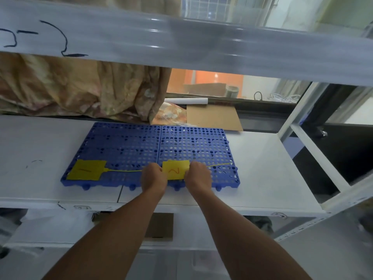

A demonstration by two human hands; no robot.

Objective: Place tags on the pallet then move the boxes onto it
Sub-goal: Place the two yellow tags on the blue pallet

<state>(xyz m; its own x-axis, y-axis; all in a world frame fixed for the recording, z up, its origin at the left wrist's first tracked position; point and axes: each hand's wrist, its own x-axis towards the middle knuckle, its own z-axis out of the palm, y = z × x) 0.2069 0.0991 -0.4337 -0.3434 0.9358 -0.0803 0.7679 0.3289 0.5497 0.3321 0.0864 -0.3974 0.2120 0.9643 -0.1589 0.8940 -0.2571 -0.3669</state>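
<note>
Fingers pinch: with tag 1 (86,170) lying front-left on the blue pallet (191,144), my left hand (153,176) and right hand (198,174) hold tag 2 (175,171) by its side edges, front-right. Tagging looks nearly done; next I release it and find the boxes, none in view.

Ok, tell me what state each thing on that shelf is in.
pallet: flat on shelf, no boxes.
tag 1: flat on pallet's left half, untouched.
tag 2: on right half, pinched by both hands.
left hand: pinching tag 2.
right hand: pinching tag 2.
</note>
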